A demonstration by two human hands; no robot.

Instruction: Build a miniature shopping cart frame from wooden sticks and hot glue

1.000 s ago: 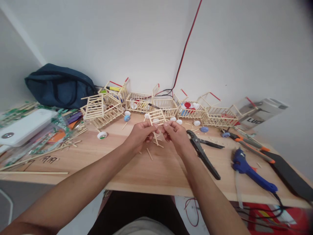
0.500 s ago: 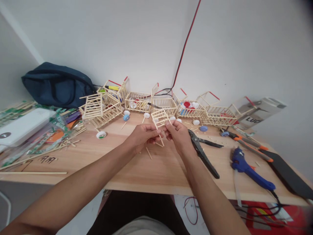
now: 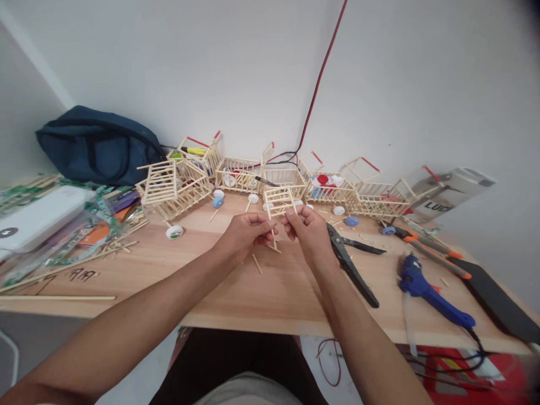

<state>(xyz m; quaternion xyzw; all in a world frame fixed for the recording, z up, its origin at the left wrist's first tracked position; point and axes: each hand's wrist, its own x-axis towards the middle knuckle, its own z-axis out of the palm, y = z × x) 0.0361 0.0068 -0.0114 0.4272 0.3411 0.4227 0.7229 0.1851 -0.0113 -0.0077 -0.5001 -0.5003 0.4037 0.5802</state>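
A small slatted frame of thin wooden sticks point(image 3: 279, 195) is held above the table between both hands. My left hand point(image 3: 248, 229) pinches its long left stick, which reaches down toward the body. On the other side, my right hand point(image 3: 307, 228) grips the frame's lower right corner with thumb and fingers. Just beneath the hands a loose short stick point(image 3: 257, 264) lies on the wood. Behind them stands a row of little stick-built carts, among them a cart holding red and white caps point(image 3: 333, 194) and a tipped cart point(image 3: 177, 191) at the left.
Black pliers point(image 3: 352, 264) lie right of my right hand. Farther right are a blue glue gun point(image 3: 430, 292) and orange-handled cutters point(image 3: 439, 256). At left sit a white power bank point(image 3: 44, 216), plastic packets and a dark blue bag point(image 3: 101, 146). Bottle-cap wheels point(image 3: 351, 221) dot the tabletop.
The stick frame has turned slightly in my hands, its long left stick now closer to upright. Both hands keep their hold at nearly the same spot.
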